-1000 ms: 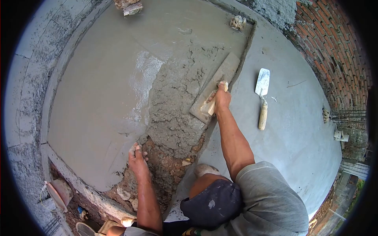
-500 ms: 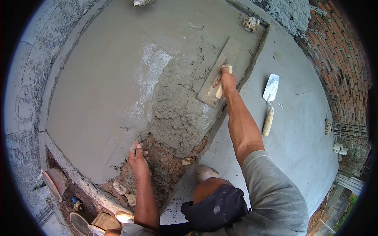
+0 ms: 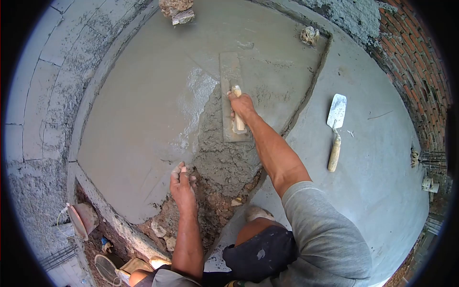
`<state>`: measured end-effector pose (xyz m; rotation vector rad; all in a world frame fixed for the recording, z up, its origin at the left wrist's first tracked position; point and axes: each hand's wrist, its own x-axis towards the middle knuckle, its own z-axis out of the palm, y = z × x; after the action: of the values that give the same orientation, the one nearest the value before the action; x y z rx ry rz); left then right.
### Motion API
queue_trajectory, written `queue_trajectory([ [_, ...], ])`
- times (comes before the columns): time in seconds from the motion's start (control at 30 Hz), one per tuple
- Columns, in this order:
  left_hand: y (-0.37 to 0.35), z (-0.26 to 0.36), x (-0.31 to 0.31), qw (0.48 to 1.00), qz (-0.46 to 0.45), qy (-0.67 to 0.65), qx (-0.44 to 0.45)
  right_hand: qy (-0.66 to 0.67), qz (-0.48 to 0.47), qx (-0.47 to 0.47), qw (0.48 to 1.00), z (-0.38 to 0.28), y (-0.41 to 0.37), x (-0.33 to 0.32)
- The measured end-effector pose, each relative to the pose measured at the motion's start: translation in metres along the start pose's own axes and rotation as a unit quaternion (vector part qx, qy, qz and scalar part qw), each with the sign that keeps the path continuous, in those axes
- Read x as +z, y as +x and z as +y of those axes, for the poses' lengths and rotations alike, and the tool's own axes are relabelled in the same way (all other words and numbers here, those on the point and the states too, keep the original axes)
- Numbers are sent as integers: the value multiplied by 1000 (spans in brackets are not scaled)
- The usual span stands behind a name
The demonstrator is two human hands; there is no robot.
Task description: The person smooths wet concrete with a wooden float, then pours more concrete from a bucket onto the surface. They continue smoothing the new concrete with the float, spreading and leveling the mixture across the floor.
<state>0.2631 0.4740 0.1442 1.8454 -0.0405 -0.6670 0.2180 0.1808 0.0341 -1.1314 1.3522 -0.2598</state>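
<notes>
My right hand [image 3: 242, 106] is wrapped round the pale handle of a long flat plastering float [image 3: 231, 71]. The float lies flat on the grey wet mortar, at the border between the smooth area and the rough, lumpy patch [image 3: 224, 160]. Lower left, my left hand [image 3: 183, 184] hovers over the edge of the wet mortar with its fingers curled; whether anything is in them cannot be made out. Smooth wet mortar [image 3: 129, 124] spreads to the left of both hands. Bare brown soil and rubble [image 3: 210, 205] show below the rough patch.
A pointing trowel with a wooden handle [image 3: 336, 131] lies on the smooth grey slab [image 3: 377, 191] at right. A crumpled lump [image 3: 310, 35] and a stone chunk [image 3: 177, 9] sit at the back. Bowl-like containers [image 3: 83, 220] stand lower left; a brick wall [image 3: 411, 52] rises at right.
My right hand has swept the float leftward, turning it nearly upright in view. Mortar to its right looks smoother now. The view has shifted slightly; my left hand stays near the same spot.
</notes>
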Motion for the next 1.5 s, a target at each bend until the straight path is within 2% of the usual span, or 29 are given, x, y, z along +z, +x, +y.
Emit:
queue_trajectory([
  [0.07,-4,-4,-1,1000,2,0,2,-132,-55,0,990,-5,-16,-4],
  [0.1,-7,-10,-5,1000,1,3,-6,-218,-33,-52,974,1,-18,-6],
  [0.17,-17,-26,-18,999,3,20,-35,-384,8,-150,911,14,-21,-17],
  [0.2,-20,-34,-22,998,4,32,-50,-371,6,-151,916,15,-21,-26],
  [0.3,-23,-35,-15,995,10,45,-85,-384,79,-110,913,-1,-13,-51],
  [0.33,-23,-34,-11,994,16,45,-95,-345,110,-79,929,-8,-3,-63],
  [0.43,-13,-28,-1,997,-20,37,-66,-270,228,-30,935,0,39,-100],
  [0.53,5,-18,11,997,-16,49,-52,-228,274,16,934,7,61,-129],
  [0.63,22,-9,12,999,-26,18,-40,-111,298,97,943,5,52,-139],
  [0.73,34,-12,14,999,-24,21,-8,-113,337,103,929,11,43,-137],
  [0.83,35,-18,9,999,-35,18,-17,-37,341,113,933,31,47,-135],
  [0.93,30,-29,2,999,-24,24,-34,-26,339,102,935,44,41,-128],
  [1.0,27,-41,-4,997,-24,37,-59,25,333,96,938,38,7,-109],
  [1.07,22,-49,-4,995,-30,47,-78,18,300,85,950,42,-25,-90],
  [1.17,18,-51,-6,993,-42,64,-88,79,265,18,961,65,-47,-69],
  [1.2,19,-49,-7,993,-44,62,-89,93,255,21,962,64,-51,-72],
  [1.3,30,-46,-9,996,-40,51,-64,-15,294,-9,956,48,-19,-110],
  [1.4,40,-37,-4,997,-41,42,-52,6,299,28,954,39,30,-153],
  [1.5,40,-23,7,998,-28,40,-41,-14,342,22,939,39,69,-179],
])
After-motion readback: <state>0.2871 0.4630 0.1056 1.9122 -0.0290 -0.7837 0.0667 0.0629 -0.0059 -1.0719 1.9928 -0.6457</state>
